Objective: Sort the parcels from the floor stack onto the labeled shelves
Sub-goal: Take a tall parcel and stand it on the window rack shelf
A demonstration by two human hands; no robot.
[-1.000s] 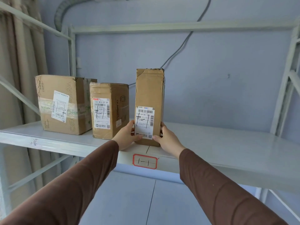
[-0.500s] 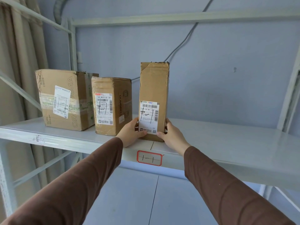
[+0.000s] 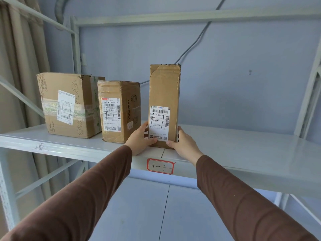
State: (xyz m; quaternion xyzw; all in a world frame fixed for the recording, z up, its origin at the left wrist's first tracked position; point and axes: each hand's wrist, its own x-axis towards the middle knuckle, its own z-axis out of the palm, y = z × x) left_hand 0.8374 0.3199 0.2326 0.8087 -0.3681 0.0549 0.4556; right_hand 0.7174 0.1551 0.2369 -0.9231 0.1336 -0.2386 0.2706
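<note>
A tall narrow cardboard parcel (image 3: 164,87) with a white shipping label stands upright on the grey metal shelf (image 3: 243,150). My left hand (image 3: 139,139) grips its lower left side, thumb across the label's bottom corner. On the lower right edge my right hand (image 3: 184,142) holds it, thumb on the front. Directly below, a red-bordered label (image 3: 160,165) marked 1-1 is stuck to the shelf's front edge.
Two more labelled parcels stand to the left on the same shelf: a medium box (image 3: 119,110) close beside my left hand and a larger box (image 3: 69,103) further left. A grey cable (image 3: 196,40) runs down the wall behind. Shelf uprights (image 3: 75,44) frame both sides.
The tall parcel has moved a little deeper onto the shelf between my hands, and the view has dropped slightly. Both hands keep the same grip at its base.
</note>
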